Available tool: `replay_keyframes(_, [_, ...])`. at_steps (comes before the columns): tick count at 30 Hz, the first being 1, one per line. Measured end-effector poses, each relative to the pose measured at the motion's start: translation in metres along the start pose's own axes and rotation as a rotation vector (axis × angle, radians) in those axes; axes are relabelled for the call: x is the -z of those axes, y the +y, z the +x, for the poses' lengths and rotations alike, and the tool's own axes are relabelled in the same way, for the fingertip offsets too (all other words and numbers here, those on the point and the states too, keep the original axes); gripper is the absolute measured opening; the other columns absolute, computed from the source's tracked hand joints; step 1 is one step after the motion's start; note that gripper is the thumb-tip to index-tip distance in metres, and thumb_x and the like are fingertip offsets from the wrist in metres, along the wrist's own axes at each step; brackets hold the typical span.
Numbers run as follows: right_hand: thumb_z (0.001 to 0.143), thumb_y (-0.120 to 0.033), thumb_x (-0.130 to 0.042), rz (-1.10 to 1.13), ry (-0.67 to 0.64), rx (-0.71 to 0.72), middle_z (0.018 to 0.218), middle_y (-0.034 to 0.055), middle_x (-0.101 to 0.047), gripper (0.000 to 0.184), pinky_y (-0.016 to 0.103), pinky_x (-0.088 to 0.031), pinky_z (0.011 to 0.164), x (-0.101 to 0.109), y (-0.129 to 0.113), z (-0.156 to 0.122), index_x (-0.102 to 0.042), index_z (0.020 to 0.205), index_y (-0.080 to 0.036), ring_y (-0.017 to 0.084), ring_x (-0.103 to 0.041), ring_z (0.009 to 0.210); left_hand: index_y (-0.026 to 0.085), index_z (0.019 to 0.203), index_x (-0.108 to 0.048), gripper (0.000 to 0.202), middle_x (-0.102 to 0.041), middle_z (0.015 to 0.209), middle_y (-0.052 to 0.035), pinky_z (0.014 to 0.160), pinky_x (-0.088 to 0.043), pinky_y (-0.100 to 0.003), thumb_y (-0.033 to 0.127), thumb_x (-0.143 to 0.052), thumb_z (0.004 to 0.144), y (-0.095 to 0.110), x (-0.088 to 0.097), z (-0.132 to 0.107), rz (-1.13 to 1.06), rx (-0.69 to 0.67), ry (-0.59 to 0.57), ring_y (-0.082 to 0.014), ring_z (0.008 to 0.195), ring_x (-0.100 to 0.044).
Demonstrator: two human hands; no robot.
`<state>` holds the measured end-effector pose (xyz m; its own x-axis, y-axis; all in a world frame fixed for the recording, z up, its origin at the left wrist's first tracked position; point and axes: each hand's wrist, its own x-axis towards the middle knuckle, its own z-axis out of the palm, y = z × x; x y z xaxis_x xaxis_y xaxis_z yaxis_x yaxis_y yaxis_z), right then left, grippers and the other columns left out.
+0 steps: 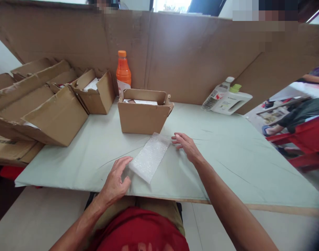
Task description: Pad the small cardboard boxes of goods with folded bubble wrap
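Observation:
A white bubble-wrap pouch lies flat and slanted on the pale green table. My left hand rests open on the table, its fingertips touching the pouch's near left corner. My right hand lies open with fingers spread at the pouch's far right corner. Neither hand grips anything. Just behind the pouch stands a small open cardboard box with white items inside.
Several open cardboard boxes crowd the left side. An orange bottle stands behind the small box. A clear bottle and a white jug lie at the back right. A tall cardboard wall backs the table. Red chair and another person at right.

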<state>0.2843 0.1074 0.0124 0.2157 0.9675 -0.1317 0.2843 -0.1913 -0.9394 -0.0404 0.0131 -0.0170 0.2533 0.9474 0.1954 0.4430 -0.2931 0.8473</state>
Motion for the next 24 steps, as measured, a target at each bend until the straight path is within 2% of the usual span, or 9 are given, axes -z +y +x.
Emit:
replay_keyframes(3, [0.082,-0.047,-0.064,-0.172,0.024,0.135,0.117,0.0115,-0.070,0.039,0.037,-0.051,0.083,0.013,0.002,-0.033,-0.068,0.108,-0.019,0.024,-0.064,0.103,0.020,0.140,-0.054,0.075,-0.056,0.144,-0.0120,0.116,-0.039,-0.052,0.004,-0.048,0.067,-0.005,0.008,0.010,0.141,-0.163,-0.106,-0.0305,0.140,-0.044])
replay_keyframes(5, [0.085,-0.045,-0.063,-0.297,-0.073,0.243,0.110,0.0093,-0.073,0.034,0.039,-0.052,0.085,0.012,0.006,-0.063,-0.071,0.106,-0.020,0.024,-0.067,0.099,0.021,0.143,-0.051,0.076,-0.059,0.140,-0.0117,0.115,-0.039,-0.053,0.004,-0.048,0.069,-0.009,0.011,0.017,0.201,-0.195,-0.161,-0.0299,0.137,-0.047])
replay_keyframes(7, [0.085,-0.045,-0.066,-0.347,-0.220,0.313,0.111,0.0087,-0.074,0.038,0.040,-0.054,0.084,-0.002,0.012,-0.092,-0.069,0.115,-0.022,0.024,-0.069,0.098,0.022,0.140,-0.054,0.069,-0.068,0.124,-0.0102,0.107,-0.045,-0.049,0.006,-0.048,0.074,-0.012,0.012,0.024,0.228,-0.192,-0.207,-0.0275,0.123,-0.057])
replay_keyframes(10, [0.076,-0.040,-0.076,-0.388,-0.346,0.411,0.120,0.0103,-0.071,0.066,0.044,-0.053,0.092,-0.038,0.021,-0.124,-0.057,0.138,-0.023,0.027,-0.067,0.107,0.023,0.131,-0.062,0.055,-0.073,0.101,-0.0068,0.096,-0.049,-0.043,0.009,-0.048,0.080,-0.007,0.011,0.029,0.214,-0.190,-0.241,-0.0237,0.099,-0.065])
replay_keyframes(12, [0.078,-0.032,-0.074,-0.432,-0.329,0.457,0.117,0.0105,-0.072,0.070,0.046,-0.051,0.095,-0.060,0.027,-0.133,-0.051,0.143,-0.021,0.027,-0.067,0.105,0.023,0.128,-0.064,0.049,-0.074,0.098,-0.0057,0.091,-0.050,-0.038,0.013,-0.050,0.082,0.000,0.010,0.030,0.164,-0.159,-0.254,-0.0216,0.093,-0.066])
replay_keyframes(15, [0.086,-0.024,-0.062,-0.474,-0.286,0.420,0.109,0.0087,-0.073,0.055,0.043,-0.054,0.087,-0.074,0.031,-0.133,-0.054,0.140,-0.021,0.024,-0.067,0.090,0.022,0.133,-0.060,0.049,-0.072,0.094,-0.0035,0.079,-0.051,-0.029,0.019,-0.051,0.085,0.011,0.006,0.030,0.059,-0.064,-0.303,-0.0172,0.083,-0.065])
replay_keyframes(18, [0.089,-0.028,-0.061,-0.477,-0.195,0.413,0.102,0.0074,-0.073,0.049,0.040,-0.055,0.080,-0.063,0.033,-0.133,-0.055,0.137,-0.021,0.023,-0.067,0.085,0.020,0.136,-0.057,0.051,-0.070,0.090,-0.0020,0.071,-0.049,-0.026,0.019,-0.050,0.085,0.011,-0.001,0.030,0.051,-0.013,-0.336,-0.0147,0.073,-0.062])
replay_keyframes(21, [0.092,-0.028,-0.060,-0.524,-0.035,0.570,0.099,0.0072,-0.072,0.037,0.041,-0.052,0.080,-0.049,0.031,-0.144,-0.059,0.129,-0.023,0.024,-0.066,0.087,0.020,0.139,-0.055,0.056,-0.070,0.090,-0.0016,0.069,-0.048,-0.026,0.017,-0.051,0.083,0.002,-0.011,0.029,0.137,0.000,-0.318,-0.0138,0.067,-0.060])
replay_keyframes(24, [0.093,-0.023,-0.059,-0.636,-0.086,0.766,0.112,0.0105,-0.070,0.029,0.042,-0.050,0.083,-0.047,0.030,-0.156,-0.062,0.121,-0.024,0.027,-0.065,0.100,0.021,0.142,-0.052,0.058,-0.070,0.090,-0.0016,0.071,-0.049,-0.027,0.016,-0.050,0.084,-0.006,-0.018,0.027,0.226,-0.006,-0.310,-0.0146,0.067,-0.060])
